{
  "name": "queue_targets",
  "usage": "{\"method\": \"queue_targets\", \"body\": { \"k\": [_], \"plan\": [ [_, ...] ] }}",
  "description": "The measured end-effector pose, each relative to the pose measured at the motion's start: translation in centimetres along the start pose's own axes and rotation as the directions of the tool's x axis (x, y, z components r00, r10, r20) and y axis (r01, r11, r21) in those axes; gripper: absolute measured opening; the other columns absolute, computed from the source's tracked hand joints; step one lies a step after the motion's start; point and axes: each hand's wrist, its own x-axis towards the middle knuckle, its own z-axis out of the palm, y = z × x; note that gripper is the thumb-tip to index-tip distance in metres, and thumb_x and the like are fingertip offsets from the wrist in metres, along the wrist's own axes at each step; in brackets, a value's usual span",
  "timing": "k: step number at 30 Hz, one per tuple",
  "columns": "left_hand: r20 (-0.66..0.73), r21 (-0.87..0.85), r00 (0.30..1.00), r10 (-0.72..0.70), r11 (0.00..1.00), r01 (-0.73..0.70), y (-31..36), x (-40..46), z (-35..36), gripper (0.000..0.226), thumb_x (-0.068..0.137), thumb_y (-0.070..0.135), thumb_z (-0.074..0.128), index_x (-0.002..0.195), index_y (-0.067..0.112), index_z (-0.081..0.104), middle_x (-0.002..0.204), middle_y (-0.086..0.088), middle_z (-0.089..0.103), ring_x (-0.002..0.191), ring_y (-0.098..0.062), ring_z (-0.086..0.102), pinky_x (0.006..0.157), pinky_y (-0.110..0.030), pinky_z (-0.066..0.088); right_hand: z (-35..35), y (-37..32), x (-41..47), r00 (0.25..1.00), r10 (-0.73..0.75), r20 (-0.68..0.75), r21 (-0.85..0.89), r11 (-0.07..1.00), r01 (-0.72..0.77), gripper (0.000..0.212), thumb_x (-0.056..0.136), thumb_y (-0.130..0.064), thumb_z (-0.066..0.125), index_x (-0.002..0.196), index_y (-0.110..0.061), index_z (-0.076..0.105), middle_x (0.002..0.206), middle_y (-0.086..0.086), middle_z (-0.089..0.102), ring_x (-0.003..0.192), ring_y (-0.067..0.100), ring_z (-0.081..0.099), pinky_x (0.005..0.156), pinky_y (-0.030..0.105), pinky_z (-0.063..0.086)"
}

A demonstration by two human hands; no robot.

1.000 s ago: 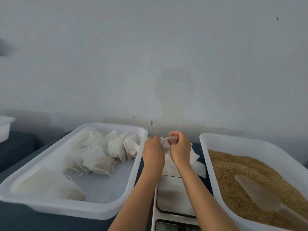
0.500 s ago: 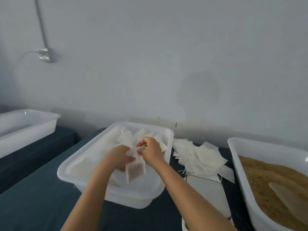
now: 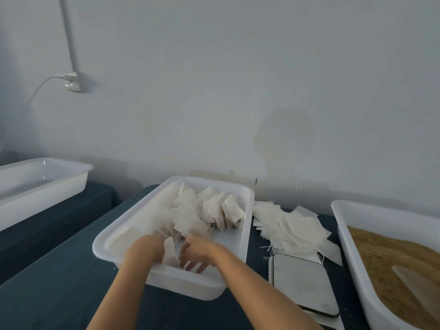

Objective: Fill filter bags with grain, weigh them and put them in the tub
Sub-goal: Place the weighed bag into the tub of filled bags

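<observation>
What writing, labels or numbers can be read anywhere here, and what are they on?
None: no readable text shows in this view.
The scale: its platform is blank, and its display is out of view past the bottom edge.
The filter bags in the tub, the loose empty bags and the grain tub: plain, no print.
The wall socket: too small and blurred to show any marking.

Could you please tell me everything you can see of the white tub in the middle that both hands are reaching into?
The white tub is a shallow rectangular tray, apparently plastic, with rounded corners and a rolled rim. It sits flat on the dark cloth, angled. Filter bags are heaped in its far half. The left hand and right hand reach inside, around one bag.
</observation>
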Motion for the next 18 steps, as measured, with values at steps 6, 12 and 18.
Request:
{"method": "queue_targets", "body": {
  "k": [6,12,18],
  "plan": [
    [-0.290,-0.124,0.957,-0.030,0.992,-0.007,4.2,0.1,-1.2,0.040,0.090,0.015,0.054,0.126,0.007,0.039,0.127,-0.010,0.049,0.120,-0.026,0.047,0.095,-0.032,0.042,-5.5,1.8,-3.7,0.929,-0.254,-0.267,0.024,0.962,0.270,0.022,0.095,-0.012,0.051,0.116,-0.007,0.054,0.123,0.008,0.058,0.113,0.022,0.057,0.092,0.034,0.049],
    [-0.418,-0.311,0.881,0.221,0.876,-0.368,12.8,-0.3,-3.1,0.030,0.094,0.024,0.048,0.118,0.006,0.044,0.121,-0.012,0.045,0.111,-0.030,0.050,0.092,-0.036,0.040,-13.2,10.1,-6.7,0.697,-0.044,-0.716,0.183,0.951,0.248,0.014,0.093,-0.004,0.048,0.088,-0.014,0.057,0.092,0.002,0.065,0.085,0.014,0.061,0.077,0.032,0.051],
    [-0.460,-0.255,0.804,0.376,0.812,-0.525,18.6,-0.1,-2.6,0.020,0.094,0.019,0.046,0.108,0.006,0.051,0.114,-0.010,0.054,0.103,-0.026,0.053,0.087,-0.032,0.042,-13.7,19.3,-5.6,0.635,0.255,-0.729,0.090,0.956,-0.280,0.032,0.086,-0.028,0.064,0.108,-0.012,0.047,0.115,0.007,0.054,0.108,0.024,0.052,0.088,0.033,0.043]
  ]
}}
